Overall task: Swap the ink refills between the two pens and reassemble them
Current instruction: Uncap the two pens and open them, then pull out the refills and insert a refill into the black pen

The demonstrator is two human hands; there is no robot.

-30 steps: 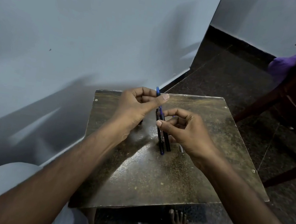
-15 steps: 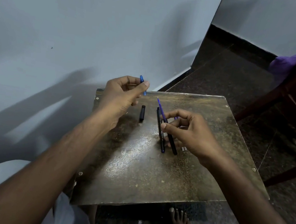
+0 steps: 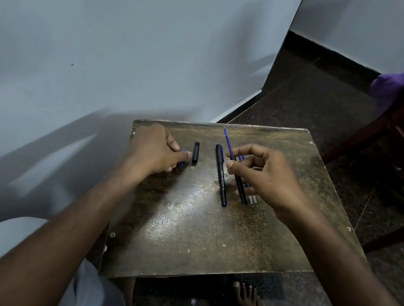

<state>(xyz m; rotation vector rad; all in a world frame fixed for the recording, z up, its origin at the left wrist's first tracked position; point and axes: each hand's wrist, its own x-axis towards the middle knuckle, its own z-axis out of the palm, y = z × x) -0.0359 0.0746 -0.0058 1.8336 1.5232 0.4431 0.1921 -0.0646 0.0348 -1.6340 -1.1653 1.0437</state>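
A person is sitting at a small worn table (image 3: 184, 240), seen from above, with the parts of two pens spread across its far half. The right hand (image 3: 266, 179) is pinching a black pen barrel (image 3: 239, 183) between thumb and curled fingers, holding it tilted above the tabletop, with a blue refill (image 3: 227, 140) sticking out of its far end. Just left of it, a second black pen (image 3: 221, 176) is lying on the table and seems to be in one piece. A short black cap (image 3: 195, 152) is lying farther left. The left hand (image 3: 157, 151) is resting low beside that cap, fingers curled round a small blue piece (image 3: 183, 157). The task appears to be in its early half: one pen is opened, the other probably not, so both swaps and all reassembly are likely remaining. The blue piece is mostly hidden by the left hand, so what it is cannot be told. Something blue and something pale are lying under the right hand, too covered to identify.
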